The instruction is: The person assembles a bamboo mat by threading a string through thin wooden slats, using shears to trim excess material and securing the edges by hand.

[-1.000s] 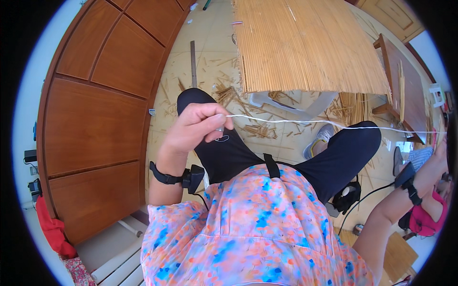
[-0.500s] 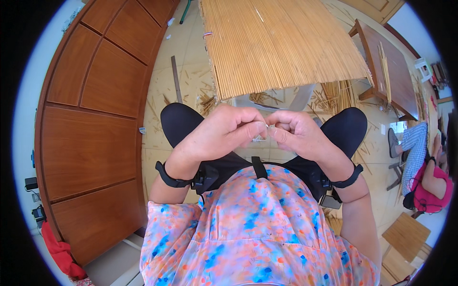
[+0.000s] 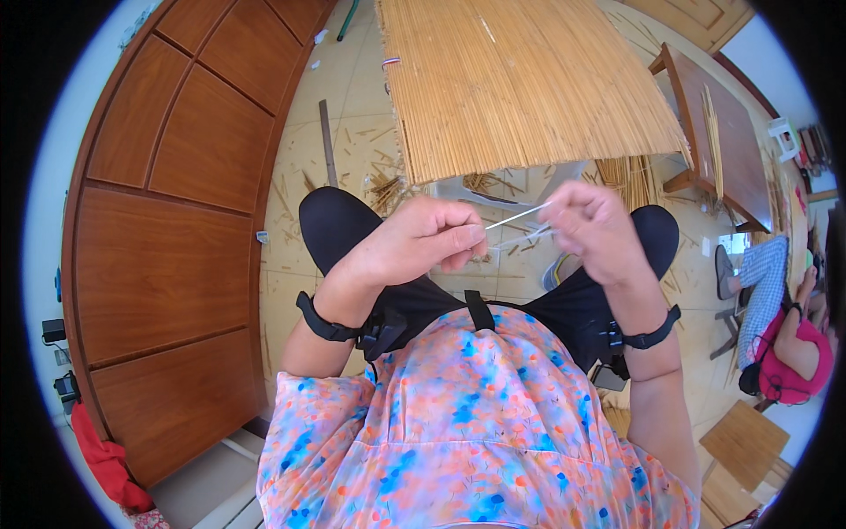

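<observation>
A thin white string (image 3: pixel 518 217) stretches between my two hands above my lap, with a second blurred pale strand just under it. The left end is pinched between the thumb and forefinger of my left hand (image 3: pixel 423 240), whose other fingers curl beneath. My right hand (image 3: pixel 592 231) holds the other end in its fingertips, slightly smeared by motion. Just beyond both hands lies the near edge of a mat of slender straw-coloured sticks (image 3: pixel 529 84), laid side by side.
Under the mat stands a pale translucent tub (image 3: pixel 529 189), with loose sticks (image 3: pixel 630 181) around it. A brown wooden cabinet (image 3: pixel 167 273) lines the left side. At the right are a low wooden table (image 3: pixel 723 132), a wooden stool (image 3: pixel 745 443) and a seated person in pink (image 3: pixel 789 353).
My right hand has moved right and slightly up, away from my left, drawing the white string out between them. The left hand has hardly moved.
</observation>
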